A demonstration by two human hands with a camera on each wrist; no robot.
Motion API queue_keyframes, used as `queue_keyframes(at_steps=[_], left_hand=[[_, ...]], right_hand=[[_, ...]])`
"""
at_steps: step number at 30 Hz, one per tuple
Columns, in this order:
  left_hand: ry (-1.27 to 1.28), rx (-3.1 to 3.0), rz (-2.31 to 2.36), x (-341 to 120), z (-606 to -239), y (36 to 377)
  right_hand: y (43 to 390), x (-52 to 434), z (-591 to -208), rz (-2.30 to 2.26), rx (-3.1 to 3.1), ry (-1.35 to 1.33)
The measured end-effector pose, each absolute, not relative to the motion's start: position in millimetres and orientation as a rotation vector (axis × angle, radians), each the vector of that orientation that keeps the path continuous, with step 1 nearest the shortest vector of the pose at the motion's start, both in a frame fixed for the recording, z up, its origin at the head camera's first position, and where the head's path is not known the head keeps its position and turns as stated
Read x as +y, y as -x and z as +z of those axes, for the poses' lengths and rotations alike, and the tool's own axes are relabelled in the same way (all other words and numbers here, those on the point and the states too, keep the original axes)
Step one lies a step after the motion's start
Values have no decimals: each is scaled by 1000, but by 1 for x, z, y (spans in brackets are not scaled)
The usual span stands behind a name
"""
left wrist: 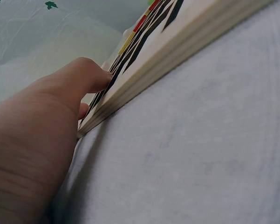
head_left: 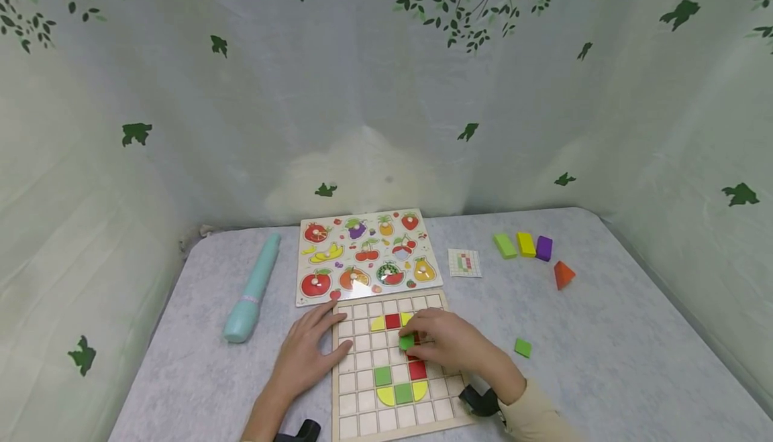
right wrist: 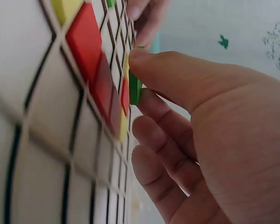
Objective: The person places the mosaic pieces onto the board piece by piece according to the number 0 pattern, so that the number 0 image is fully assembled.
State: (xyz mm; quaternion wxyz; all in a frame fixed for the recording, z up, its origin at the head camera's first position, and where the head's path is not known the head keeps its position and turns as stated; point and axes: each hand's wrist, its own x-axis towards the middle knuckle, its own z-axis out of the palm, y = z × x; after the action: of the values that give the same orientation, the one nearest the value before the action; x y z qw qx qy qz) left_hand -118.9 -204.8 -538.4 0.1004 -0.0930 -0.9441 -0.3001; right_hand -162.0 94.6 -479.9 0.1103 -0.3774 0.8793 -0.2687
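Observation:
A wooden grid board [head_left: 353, 422] lies flat with red, green and yellow tiles set in some squares. Over its upper middle, my right hand [head_left: 449, 340] pinches a green square tile [right wrist: 134, 86] between thumb and forefinger. In the right wrist view that tile is on edge, close beside a row of red tiles [right wrist: 86, 44]. My left hand [head_left: 311, 351] rests at the board's left edge, fingers spread, thumb lying on the rim squares. The left wrist view shows the left thumb [left wrist: 86, 77] touching the board's top near its side.
Behind the board lies a fruit picture puzzle [head_left: 370, 254]. A small pattern card [head_left: 464, 263] is right of it. Farther right are a light green block [head_left: 504, 246], yellow block [head_left: 526, 245], purple block [head_left: 544, 248], orange-red triangular block [head_left: 563, 275] and loose green tile [head_left: 523, 347]. A teal tapered object [head_left: 253, 291] lies left.

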Motion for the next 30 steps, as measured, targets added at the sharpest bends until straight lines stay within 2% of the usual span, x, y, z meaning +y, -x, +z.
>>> queue_keyframes(at_steps=[17, 30], left_hand=[[279, -2796, -882, -205, -537, 119], [282, -2786, -903, -205, -537, 119]], right_hand=[[159, 58, -494, -729, 2506, 1396], [154, 84, -490, -750, 2545, 1238]])
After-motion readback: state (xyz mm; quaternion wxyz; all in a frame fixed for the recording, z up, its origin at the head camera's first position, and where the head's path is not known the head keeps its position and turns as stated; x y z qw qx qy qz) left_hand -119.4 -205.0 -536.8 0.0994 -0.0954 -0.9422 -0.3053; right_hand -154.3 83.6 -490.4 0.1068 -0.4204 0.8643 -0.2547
